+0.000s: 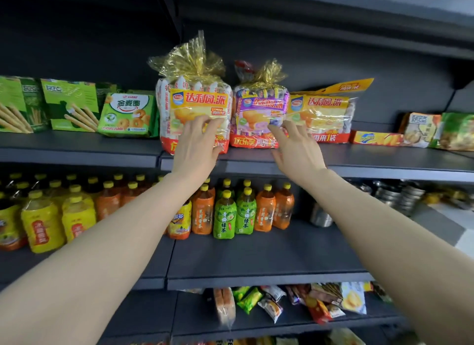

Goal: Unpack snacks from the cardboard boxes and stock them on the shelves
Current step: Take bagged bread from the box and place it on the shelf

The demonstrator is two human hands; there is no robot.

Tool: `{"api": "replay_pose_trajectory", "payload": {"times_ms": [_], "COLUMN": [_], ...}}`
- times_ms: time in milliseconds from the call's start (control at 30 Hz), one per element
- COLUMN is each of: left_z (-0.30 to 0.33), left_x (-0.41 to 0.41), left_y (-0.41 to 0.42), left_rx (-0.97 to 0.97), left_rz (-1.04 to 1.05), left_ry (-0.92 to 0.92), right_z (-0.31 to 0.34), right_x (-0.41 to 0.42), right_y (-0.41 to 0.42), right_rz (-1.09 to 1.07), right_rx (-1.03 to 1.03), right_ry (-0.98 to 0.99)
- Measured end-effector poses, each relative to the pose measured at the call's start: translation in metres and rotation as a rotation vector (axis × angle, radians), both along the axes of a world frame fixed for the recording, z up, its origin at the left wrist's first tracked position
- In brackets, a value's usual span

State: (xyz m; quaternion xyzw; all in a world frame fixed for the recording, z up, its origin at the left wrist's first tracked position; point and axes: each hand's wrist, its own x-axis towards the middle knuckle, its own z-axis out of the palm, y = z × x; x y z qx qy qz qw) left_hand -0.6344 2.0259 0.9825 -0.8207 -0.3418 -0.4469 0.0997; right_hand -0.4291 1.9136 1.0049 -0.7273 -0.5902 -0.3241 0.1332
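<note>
- Yellow pie bag [196,113]: standing upright at the front edge of the upper shelf [384,162], long axis vertical, gold twisted top pointing up, printed label facing out toward the aisle. Likely being set this way so shoppers are reading the front.
- Left hand [196,144]: pressing flat against the lower front of the yellow pie bag, fingers straight and spread, gripping nothing. Judged to be steadying or nudging the bag back into line.
- Purple pie bag [260,113]: standing upright just beside the yellow one, sides touching, also near the front edge; long axis vertical, tie pointing up, label facing out.
- Right hand [295,147]: fingers extended, fingertips touching the lower right corner of the purple pie bag, holding nothing. Appears to be squaring it against its neighbour.
- Flat yellow pie bag [323,116]: leaning back behind and to the right of the purple one, header card pointing up and right.
- Green biscuit packs [127,113]: sitting toward the left end of the same shelf, faces out.
- Tea bottles [224,213]: standing upright in rows on the shelf below.
- Cardboard boxes: not in view.
</note>
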Motion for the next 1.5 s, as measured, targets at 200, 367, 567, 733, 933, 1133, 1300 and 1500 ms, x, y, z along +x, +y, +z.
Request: {"api": "replay_pose_trajectory", "payload": {"times_ms": [200,367,567,733,933,1133,1300,1500], "left_z": [-0.034,-0.075,-0.133,-0.199,-0.294,-0.389,-0.467,-0.568], "left_x": [0.069,0.145,0.258,0.359,0.442,0.484,0.509,0.553], "left_y": [-0.05,-0.096,-0.165,-0.24,-0.321,-0.359,-0.368,-0.363], "left_rx": [0.036,-0.029,-0.128,-0.254,-0.396,-0.536,-0.594,-0.646], "left_rz": [-0.165,-0.287,-0.461,-0.618,-0.706,-0.73,-0.755,-0.783], "left_ry": [0.052,0.117,0.198,0.277,0.421,0.598,0.752,0.922], "right_z": [-0.044,-0.093,-0.15,-0.212,-0.298,-0.389,-0.488,-0.597], "right_x": [0.032,0.093,0.192,0.281,0.355,0.405,0.416,0.418], "right_y": [-0.064,-0.127,-0.231,-0.326,-0.424,-0.487,-0.513,-0.528], "right_rz": [-0.067,-0.177,-0.344,-0.48,-0.616,-0.779,-0.921,-1.019], "right_rx": [-0.033,-0.122,-0.194,-0.236,-0.286,-0.284,-0.241,-0.349], "right_ry": [-0.043,-0.013,0.076,0.233,0.444,0.658,0.83,0.99]}}
